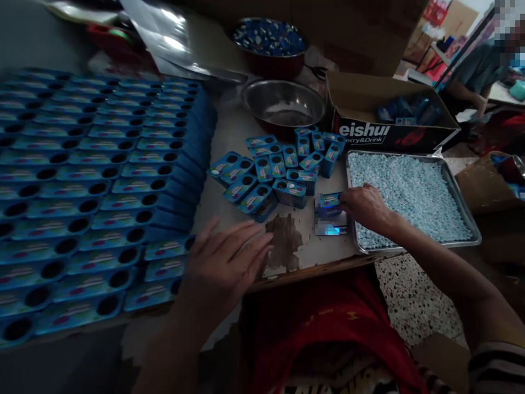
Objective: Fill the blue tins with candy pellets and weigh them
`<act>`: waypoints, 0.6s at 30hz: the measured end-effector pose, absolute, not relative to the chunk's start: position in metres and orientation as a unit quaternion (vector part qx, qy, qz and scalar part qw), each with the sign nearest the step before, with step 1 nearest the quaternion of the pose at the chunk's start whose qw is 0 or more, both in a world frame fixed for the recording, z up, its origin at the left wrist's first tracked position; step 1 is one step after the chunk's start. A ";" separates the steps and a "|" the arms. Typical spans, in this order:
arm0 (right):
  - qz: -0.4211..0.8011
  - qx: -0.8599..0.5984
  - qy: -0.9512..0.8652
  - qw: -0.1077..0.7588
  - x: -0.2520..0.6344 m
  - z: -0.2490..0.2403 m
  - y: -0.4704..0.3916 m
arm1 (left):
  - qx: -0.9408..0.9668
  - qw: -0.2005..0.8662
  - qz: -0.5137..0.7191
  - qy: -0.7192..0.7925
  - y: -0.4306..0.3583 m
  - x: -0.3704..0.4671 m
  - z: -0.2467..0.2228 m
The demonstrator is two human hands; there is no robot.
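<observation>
My right hand (368, 209) is closed, its fingertips together at the right end of a small blue plastic box (329, 200). Any small thing between those fingers is hidden. That box rests on a small digital scale (324, 227) with a lit display. Just right of the scale, a metal tray (414, 248) holds a layer of pale blue and white pellets, with my right wrist above it. My left hand (229, 254), slightly blurred, is open with fingers stretched out and holds nothing. It hovers near the front edge, between rows of blue boxes (135, 189) and a loose cluster of similar boxes (264, 168).
Behind the cluster stand an empty-looking steel bowl (283, 101) and a red bowl (270, 63) of shiny blue-silver pieces. An open carton (371, 134) with several blue boxes is behind the tray. Another person (471, 82) sits at the far right.
</observation>
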State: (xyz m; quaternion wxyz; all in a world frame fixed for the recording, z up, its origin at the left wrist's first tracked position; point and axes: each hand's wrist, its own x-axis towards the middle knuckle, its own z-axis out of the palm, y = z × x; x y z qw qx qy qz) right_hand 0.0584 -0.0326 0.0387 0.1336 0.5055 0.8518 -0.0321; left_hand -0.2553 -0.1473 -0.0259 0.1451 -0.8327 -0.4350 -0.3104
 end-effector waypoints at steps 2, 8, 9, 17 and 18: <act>-0.039 0.528 0.844 0.089 0.079 0.038 -0.029 | -0.842 0.128 -0.299 -0.431 -0.146 -0.248 -0.029; -0.057 0.467 0.882 0.045 0.178 0.012 -0.027 | -0.836 0.037 -0.258 -0.483 -0.152 -0.258 -0.043; -0.062 0.433 0.898 0.049 0.190 0.000 -0.030 | -0.835 0.028 -0.248 -0.490 -0.151 -0.256 -0.044; -0.054 0.358 0.930 0.057 0.223 -0.048 -0.030 | -0.844 -0.023 -0.222 -0.488 -0.122 -0.208 -0.027; -0.078 0.390 0.917 0.031 0.228 -0.047 -0.025 | -0.841 -0.023 -0.212 -0.498 -0.121 -0.206 -0.025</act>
